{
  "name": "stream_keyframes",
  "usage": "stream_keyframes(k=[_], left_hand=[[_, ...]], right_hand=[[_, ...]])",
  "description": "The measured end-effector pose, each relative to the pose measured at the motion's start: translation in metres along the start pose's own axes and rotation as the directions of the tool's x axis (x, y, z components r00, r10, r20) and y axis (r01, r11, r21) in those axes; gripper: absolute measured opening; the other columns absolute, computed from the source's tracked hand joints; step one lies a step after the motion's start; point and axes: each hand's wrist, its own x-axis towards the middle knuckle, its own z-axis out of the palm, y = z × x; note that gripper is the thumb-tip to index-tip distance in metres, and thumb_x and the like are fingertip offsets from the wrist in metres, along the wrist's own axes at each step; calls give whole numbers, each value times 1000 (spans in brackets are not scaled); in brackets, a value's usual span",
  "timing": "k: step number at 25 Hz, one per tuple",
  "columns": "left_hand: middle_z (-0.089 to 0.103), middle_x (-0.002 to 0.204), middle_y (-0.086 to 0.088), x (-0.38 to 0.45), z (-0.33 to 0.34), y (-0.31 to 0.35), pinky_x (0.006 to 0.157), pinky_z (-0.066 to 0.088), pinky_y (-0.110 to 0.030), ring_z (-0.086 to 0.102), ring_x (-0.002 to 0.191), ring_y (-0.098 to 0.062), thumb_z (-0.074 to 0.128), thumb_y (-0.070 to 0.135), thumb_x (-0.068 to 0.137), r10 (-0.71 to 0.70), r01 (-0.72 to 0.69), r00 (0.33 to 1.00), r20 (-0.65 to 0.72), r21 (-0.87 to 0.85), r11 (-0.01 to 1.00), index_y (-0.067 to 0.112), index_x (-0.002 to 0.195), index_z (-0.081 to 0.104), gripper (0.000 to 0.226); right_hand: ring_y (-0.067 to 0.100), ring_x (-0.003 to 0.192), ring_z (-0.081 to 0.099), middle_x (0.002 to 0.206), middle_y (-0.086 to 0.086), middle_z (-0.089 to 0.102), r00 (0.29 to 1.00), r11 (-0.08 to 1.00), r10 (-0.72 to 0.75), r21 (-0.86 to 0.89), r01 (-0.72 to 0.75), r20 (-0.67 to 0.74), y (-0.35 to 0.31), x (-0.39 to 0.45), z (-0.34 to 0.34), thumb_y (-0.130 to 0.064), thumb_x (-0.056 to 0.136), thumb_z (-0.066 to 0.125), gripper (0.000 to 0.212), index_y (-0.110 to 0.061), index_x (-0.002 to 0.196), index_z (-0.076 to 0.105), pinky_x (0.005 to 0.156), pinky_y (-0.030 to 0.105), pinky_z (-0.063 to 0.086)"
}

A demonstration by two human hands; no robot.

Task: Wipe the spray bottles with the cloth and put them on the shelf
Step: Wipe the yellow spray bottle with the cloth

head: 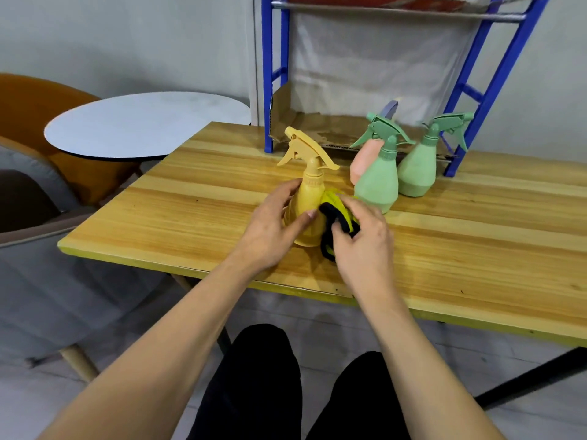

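Note:
A yellow spray bottle (309, 198) stands upright on the wooden table (476, 236). My left hand (273, 227) grips its body from the left, thumb across the front. My right hand (362, 239) holds a yellow cloth with a black edge (336, 217) bunched against the bottle's right side. Behind and to the right stand two green spray bottles (378, 179) (419, 166) and a pink one (365, 160), partly hidden by the nearer green bottle. The blue metal shelf (270, 90) stands at the back of the table.
Cardboard (305, 128) lines the shelf's bottom level. A round white table (143, 122) and an orange chair (38, 106) are at the left. The near table edge (222, 274) runs just below my wrists. My dark-trousered legs are under the table.

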Motion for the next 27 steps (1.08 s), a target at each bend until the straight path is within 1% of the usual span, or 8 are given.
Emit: stream_keyframes(k=[3,6,10,15,18,21,25,27], left_hand=[[60,141,3,1,0,0,109,49,-47,57,129,-14,66,40,95,3,-3,1000,4,-19,1000,22,147,47,59],[59,143,2,3,0,-1,109,50,-48,56,130,-15,66,43,93,-17,17,1000,-17,-13,1000,22,147,47,61],[58,142,5,-1,7,-1,107,51,-47,56,128,-13,72,42,93,-72,69,994,-82,-40,997,26,146,47,61],[54,126,8,-7,16,8,103,50,-47,54,120,-18,79,55,79,-141,149,948,-284,6,989,34,129,50,62],[47,129,7,-9,4,10,107,48,-47,50,123,-17,66,63,86,-175,169,974,-145,-53,984,47,133,48,52],[47,136,6,-4,-21,3,115,44,-44,49,128,-7,61,41,101,-173,171,985,2,-163,972,44,129,57,28],[56,146,7,2,-22,0,118,42,-34,50,138,-2,65,31,99,-106,145,982,159,-262,954,20,147,48,53],[55,149,1,3,-13,-4,114,46,-29,51,139,-8,62,32,102,-74,110,984,164,-226,968,21,153,43,56]], right_hand=[[21,115,62,127,2,59,997,996,-68,61,69,-21,-11,9,4,-9,88,71,51,-31,134,64,101,33,52],[27,98,63,115,1,53,998,998,-61,-8,61,-11,4,-8,7,-13,83,76,46,-31,124,68,86,46,56],[24,102,54,106,-3,43,999,991,-42,-123,43,6,20,-19,6,-14,78,79,44,-30,118,68,87,44,52],[23,115,50,119,-3,42,998,992,-39,-120,44,40,18,-26,7,-8,77,76,61,-36,128,61,97,45,49],[23,119,51,123,-2,43,999,997,-1,-79,4,37,20,-26,5,-8,81,74,61,-38,132,59,98,42,50],[20,117,56,126,-4,47,999,999,47,15,-47,10,21,-22,6,-11,87,71,56,-40,133,58,97,37,51],[13,120,56,127,-4,54,997,991,76,108,-75,-5,20,-13,6,-10,92,66,48,-33,133,61,98,18,38],[13,121,56,127,-4,57,997,989,75,131,-73,-5,13,-7,4,-12,94,65,44,-30,134,62,99,15,36]])
